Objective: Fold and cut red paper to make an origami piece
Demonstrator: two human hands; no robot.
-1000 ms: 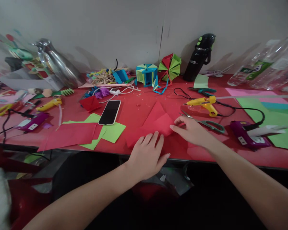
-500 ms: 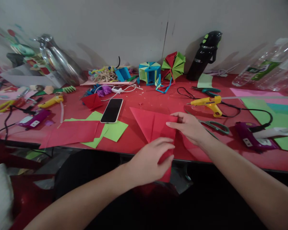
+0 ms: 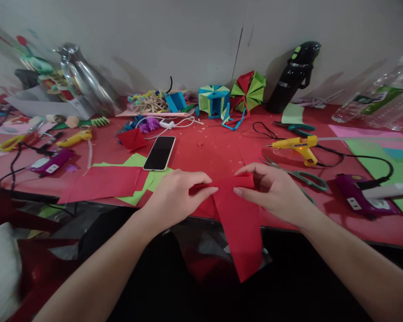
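Observation:
A sheet of red paper (image 3: 241, 228) hangs at the table's front edge, its lower part dangling past the rim. My left hand (image 3: 179, 192) pinches the paper's upper left side between thumb and fingers. On the upper right, my right hand (image 3: 272, 190) grips a folded part of the same paper, thumb in front and fingers behind. Part of the fold is hidden by the fingers. A phone (image 3: 159, 153) lies beyond my left hand, on green paper (image 3: 135, 159). Just right of my right hand are green-handled scissors (image 3: 310, 179).
A yellow glue gun (image 3: 294, 145) with its cord lies at right by a purple power strip (image 3: 364, 197). Red paper sheets (image 3: 102, 182) are at left. Along the wall stand a steel jug (image 3: 90, 82), paper models (image 3: 214, 100) and a black bottle (image 3: 293, 78).
My left hand has moved up and left from the paper's lower part to its upper left side. The red paper has turned and now hangs lower. My right hand keeps its hold.

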